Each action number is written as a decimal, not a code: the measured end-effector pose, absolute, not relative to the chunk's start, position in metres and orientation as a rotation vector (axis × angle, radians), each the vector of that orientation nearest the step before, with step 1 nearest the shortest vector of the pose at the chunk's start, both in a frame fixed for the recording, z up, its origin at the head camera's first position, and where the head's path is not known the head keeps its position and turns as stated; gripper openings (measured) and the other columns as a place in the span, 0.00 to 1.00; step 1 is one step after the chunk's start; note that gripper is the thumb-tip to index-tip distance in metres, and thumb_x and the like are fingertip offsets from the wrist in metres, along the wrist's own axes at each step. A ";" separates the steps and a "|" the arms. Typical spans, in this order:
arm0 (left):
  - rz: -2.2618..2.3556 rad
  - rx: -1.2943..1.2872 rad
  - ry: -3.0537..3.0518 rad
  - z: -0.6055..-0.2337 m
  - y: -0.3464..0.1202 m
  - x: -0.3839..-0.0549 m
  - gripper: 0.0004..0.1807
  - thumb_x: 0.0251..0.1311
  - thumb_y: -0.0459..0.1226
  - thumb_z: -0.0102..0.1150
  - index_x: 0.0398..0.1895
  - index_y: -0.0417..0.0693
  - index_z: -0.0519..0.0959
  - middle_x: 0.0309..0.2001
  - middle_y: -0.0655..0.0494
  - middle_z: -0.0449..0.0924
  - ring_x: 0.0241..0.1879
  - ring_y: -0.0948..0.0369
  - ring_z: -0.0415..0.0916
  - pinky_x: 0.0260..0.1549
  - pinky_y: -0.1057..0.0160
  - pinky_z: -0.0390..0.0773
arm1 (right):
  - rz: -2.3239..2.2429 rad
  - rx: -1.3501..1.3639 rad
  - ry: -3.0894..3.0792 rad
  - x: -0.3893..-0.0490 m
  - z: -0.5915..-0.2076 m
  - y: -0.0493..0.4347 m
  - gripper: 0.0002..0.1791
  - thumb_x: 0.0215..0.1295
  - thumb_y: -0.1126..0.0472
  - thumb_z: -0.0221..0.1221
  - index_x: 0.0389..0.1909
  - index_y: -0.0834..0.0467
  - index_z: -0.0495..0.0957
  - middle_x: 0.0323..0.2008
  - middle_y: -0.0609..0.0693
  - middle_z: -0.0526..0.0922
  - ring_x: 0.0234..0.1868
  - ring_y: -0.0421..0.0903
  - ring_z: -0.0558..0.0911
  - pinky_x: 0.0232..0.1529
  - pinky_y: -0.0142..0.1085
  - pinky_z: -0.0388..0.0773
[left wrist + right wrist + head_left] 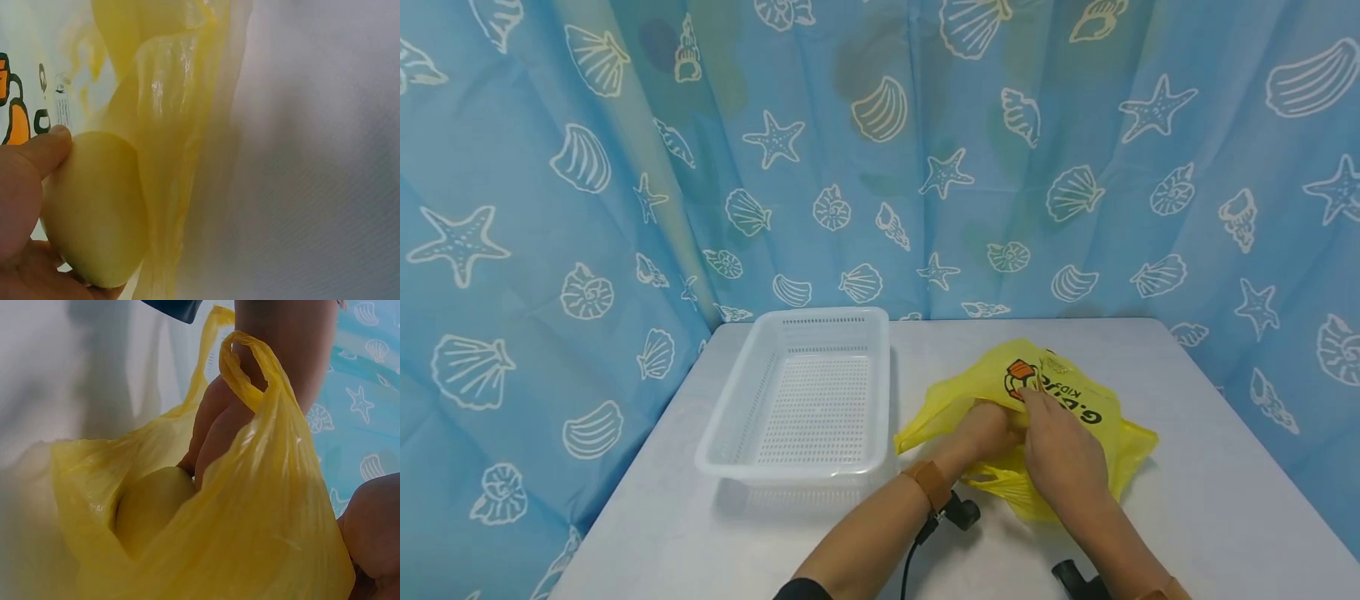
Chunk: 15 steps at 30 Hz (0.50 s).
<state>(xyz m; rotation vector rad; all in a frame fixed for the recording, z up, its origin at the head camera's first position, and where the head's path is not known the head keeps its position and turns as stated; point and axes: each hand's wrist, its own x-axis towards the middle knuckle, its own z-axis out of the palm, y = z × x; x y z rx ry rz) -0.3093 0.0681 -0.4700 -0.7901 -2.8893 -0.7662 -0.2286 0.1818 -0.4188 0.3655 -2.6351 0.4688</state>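
Observation:
A yellow plastic bag point(1075, 400) with a printed cartoon and lettering lies crumpled on the right half of the table. My left hand point(988, 429) reaches into its mouth. Inside, the left wrist view shows a smooth, oval, yellow-green fruit point(97, 209), mango-like, with the thumb point(53, 150) on its upper side and the fingers curled beneath. The right wrist view shows the fruit point(156, 506) in the bag's opening, partly behind the plastic. My right hand point(1063, 454) pinches the bag's upper side near the print, its fingertips partly hidden.
Left of the bag stands a white perforated plastic basket point(812, 408) with nothing in it. A white table point(647, 533) carries both. Shell-patterned blue curtains point(850, 167) hang behind and at the sides. Straps and small black cameras point(961, 510) sit on the wrists, one trailing a cable.

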 end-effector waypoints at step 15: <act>-0.747 -0.736 -2.892 -0.471 0.064 -0.310 0.24 0.62 0.50 0.57 0.60 0.53 0.73 0.43 0.66 0.80 0.33 0.74 0.71 0.38 0.80 0.68 | 0.483 0.362 -2.647 -0.228 -0.417 0.181 0.21 0.64 0.70 0.49 0.58 0.63 0.69 0.54 0.62 0.76 0.45 0.61 0.80 0.32 0.53 0.79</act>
